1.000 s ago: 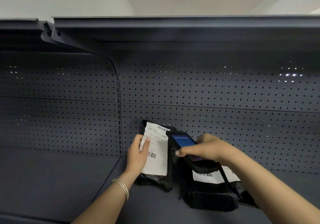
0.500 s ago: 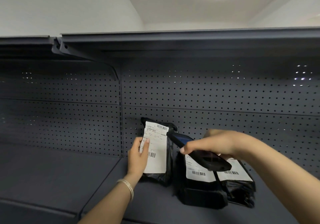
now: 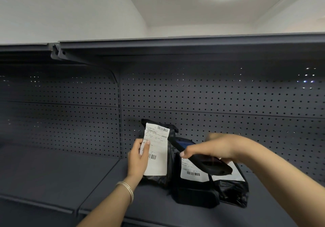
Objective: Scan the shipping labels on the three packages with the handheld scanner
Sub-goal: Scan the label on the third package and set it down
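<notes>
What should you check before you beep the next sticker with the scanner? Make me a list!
1. Scanner held firmly in right hand: ok.
2. Left package steadied upright by left hand: ok.
3. Its label faces outward, barcodes showing: ok.
4. Scanner's front end aimed at that label: cannot tell.
5. Middle package label fully uncovered: not ok, scanner overlaps it.
6. Right package barcode visible: not ok, hidden behind scanner.

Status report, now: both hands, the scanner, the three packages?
Left hand steadies left black plastic package by its white label. Right hand holds black handheld scanner aimed at it. Middle package and right package untouched. Nothing blocking.
</notes>
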Available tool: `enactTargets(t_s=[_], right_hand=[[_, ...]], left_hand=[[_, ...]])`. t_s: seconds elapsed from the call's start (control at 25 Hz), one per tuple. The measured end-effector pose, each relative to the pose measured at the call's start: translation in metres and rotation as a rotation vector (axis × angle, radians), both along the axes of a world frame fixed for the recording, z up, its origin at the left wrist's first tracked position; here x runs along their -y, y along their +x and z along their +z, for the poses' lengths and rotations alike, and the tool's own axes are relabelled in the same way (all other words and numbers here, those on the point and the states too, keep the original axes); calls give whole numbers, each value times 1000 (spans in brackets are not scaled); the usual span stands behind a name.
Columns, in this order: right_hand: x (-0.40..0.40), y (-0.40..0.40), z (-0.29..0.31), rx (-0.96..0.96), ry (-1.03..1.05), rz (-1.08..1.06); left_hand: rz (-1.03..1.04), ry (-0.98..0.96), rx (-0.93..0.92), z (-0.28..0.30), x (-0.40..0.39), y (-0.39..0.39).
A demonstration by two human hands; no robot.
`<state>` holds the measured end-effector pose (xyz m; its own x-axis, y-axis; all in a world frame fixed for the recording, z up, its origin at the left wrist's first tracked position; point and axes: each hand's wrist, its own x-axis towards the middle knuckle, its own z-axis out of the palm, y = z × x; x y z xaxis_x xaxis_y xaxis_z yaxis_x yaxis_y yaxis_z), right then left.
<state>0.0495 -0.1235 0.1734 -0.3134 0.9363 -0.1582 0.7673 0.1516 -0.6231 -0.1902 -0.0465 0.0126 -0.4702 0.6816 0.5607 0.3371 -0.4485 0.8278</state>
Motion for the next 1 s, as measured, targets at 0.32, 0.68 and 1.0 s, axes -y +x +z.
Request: enactTargets(t_s=[0.32,0.68,1.0], right_hand=[[-9,6,-9,-5,5,-8],[-27,13,-27,-33,-75,-88],[-42,8,-48,-62,-97,-170]], left_hand=[[-26,-39,10,0,1,-4],[-84,-370,109,-26,-47,-14],[-132,-472,225,-48,-68,-24]])
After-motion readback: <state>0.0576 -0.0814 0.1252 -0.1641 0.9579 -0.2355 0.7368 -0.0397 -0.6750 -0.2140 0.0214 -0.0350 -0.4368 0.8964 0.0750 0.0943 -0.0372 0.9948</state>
